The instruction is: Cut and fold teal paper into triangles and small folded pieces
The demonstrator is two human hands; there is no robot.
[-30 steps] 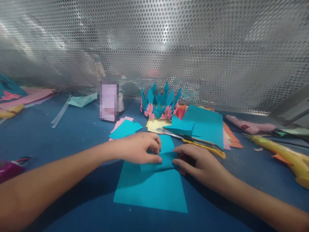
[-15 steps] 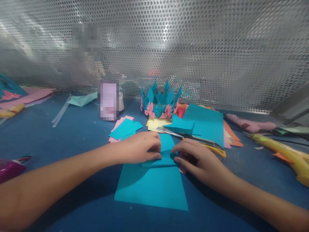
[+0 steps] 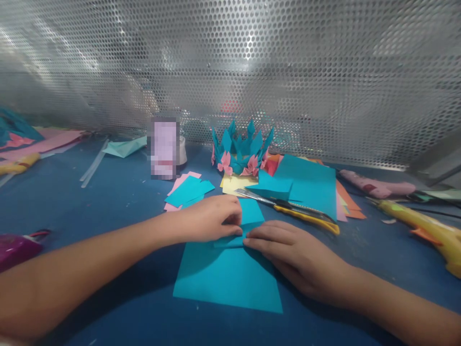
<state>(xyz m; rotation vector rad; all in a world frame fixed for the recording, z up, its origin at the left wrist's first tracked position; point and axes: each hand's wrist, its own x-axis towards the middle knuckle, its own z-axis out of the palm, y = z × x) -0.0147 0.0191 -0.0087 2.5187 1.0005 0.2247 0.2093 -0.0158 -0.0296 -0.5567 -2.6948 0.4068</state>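
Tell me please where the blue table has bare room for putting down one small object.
Left: the patch between the clear sticks, purple object and left forearm. Near side: the strip before the front blue sheet. Both show only specks. Crowded: beyond that sheet, where crown, scissors and paper stack lie close.

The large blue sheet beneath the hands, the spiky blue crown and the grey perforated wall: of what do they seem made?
Large blue sheet: probably matte paper or thin card, by its dull surface and straight edges.
Spiky blue crown: seemingly folded matte paper; its points look creased.
Grey perforated wall: probably shiny metal, as bright reflections streak it.
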